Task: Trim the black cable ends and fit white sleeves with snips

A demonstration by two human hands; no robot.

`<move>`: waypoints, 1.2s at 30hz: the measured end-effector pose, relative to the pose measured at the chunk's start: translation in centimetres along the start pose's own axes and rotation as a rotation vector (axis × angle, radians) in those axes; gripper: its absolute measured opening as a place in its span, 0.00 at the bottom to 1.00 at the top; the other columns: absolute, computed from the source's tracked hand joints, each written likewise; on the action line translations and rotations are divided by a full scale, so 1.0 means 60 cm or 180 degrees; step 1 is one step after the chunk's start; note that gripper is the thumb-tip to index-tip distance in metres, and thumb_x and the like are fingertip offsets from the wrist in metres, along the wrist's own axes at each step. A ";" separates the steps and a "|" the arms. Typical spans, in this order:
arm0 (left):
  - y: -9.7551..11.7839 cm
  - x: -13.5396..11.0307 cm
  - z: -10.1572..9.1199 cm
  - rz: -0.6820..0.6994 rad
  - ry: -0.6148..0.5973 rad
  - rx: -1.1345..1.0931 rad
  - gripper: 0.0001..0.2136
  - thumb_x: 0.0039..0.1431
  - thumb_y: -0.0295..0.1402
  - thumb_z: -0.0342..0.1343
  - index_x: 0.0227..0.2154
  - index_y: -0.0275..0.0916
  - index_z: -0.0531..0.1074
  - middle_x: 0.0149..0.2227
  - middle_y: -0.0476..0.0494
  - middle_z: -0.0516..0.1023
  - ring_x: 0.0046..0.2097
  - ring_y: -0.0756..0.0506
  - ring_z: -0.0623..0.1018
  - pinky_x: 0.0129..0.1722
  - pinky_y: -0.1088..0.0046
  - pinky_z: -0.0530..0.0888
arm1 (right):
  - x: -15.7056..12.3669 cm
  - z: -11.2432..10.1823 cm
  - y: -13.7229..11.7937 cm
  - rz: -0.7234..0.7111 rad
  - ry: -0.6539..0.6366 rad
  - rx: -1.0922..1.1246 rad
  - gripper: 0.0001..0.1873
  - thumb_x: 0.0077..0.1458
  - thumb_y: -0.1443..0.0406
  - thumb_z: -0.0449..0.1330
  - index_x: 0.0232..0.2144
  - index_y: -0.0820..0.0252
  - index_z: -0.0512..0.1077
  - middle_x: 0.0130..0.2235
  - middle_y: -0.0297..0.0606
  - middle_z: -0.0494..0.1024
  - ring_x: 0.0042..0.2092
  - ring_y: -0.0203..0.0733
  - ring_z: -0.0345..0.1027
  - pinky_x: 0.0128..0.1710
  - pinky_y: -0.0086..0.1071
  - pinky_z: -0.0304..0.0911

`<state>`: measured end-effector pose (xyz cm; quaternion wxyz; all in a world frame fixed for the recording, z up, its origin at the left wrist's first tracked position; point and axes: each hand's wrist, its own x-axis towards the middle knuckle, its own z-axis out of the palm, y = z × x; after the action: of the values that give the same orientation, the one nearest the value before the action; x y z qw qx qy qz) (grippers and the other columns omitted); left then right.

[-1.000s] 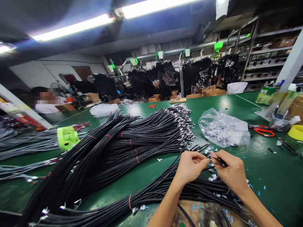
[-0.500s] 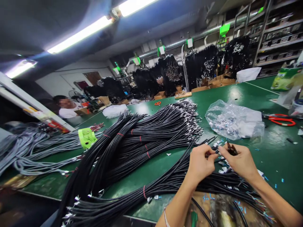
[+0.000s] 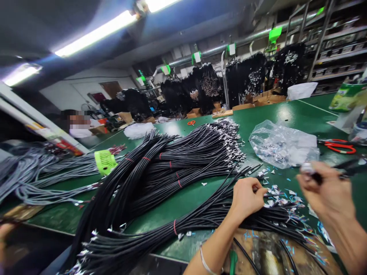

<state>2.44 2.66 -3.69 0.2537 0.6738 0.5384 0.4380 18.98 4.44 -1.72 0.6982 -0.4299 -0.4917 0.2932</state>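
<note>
My left hand (image 3: 246,196) is closed in a pinch on the end of a black cable (image 3: 229,214) from the bundle lying across the near table edge. My right hand (image 3: 327,191) is blurred and raised to the right, closed around a dark slim tool (image 3: 344,168) with a small white piece at its fingertips. Small white scraps (image 3: 279,193) and cable ends lie between the two hands. A big pile of black cable bundles (image 3: 172,168) tied with red bands spreads to the left.
A clear plastic bag of small parts (image 3: 282,147) lies beyond my hands. Red-handled scissors (image 3: 341,147) sit at the right, a green fan (image 3: 105,161) and grey cables (image 3: 43,179) at the left. A person (image 3: 78,126) sits at the far left. Shelving (image 3: 338,46) stands behind.
My right hand has pulled away to the right and upward from my left hand. The left hand stays pinched on the cable end.
</note>
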 end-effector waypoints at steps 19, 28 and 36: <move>0.032 -0.004 -0.015 0.0464 0.0114 -0.0156 0.12 0.60 0.29 0.50 0.23 0.35 0.73 0.23 0.48 0.70 0.29 0.50 0.68 0.31 0.75 0.62 | -0.019 0.009 -0.017 -0.0658 -0.1652 -0.1162 0.13 0.57 0.59 0.54 0.25 0.58 0.70 0.25 0.33 0.69 0.26 0.37 0.61 0.25 0.29 0.57; 0.026 -0.001 -0.023 -0.0213 -0.0896 -0.1333 0.24 0.59 0.50 0.45 0.17 0.36 0.63 0.15 0.54 0.56 0.19 0.54 0.56 0.20 0.77 0.53 | -0.023 0.009 -0.019 -0.0696 -0.1754 -0.1077 0.10 0.57 0.62 0.55 0.25 0.59 0.68 0.24 0.32 0.68 0.26 0.35 0.59 0.25 0.28 0.56; 0.031 -0.003 -0.032 -0.0297 -0.1076 -0.1385 0.22 0.58 0.48 0.48 0.19 0.35 0.67 0.15 0.54 0.56 0.18 0.55 0.55 0.19 0.78 0.53 | -0.028 0.011 -0.026 -0.0687 -0.1543 -0.0726 0.10 0.52 0.66 0.58 0.20 0.59 0.68 0.22 0.31 0.63 0.24 0.34 0.55 0.23 0.28 0.52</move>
<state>1.70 1.71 -1.26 0.4986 0.6414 0.4121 0.4125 17.77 2.56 -0.96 0.5346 -0.3682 -0.7169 0.2542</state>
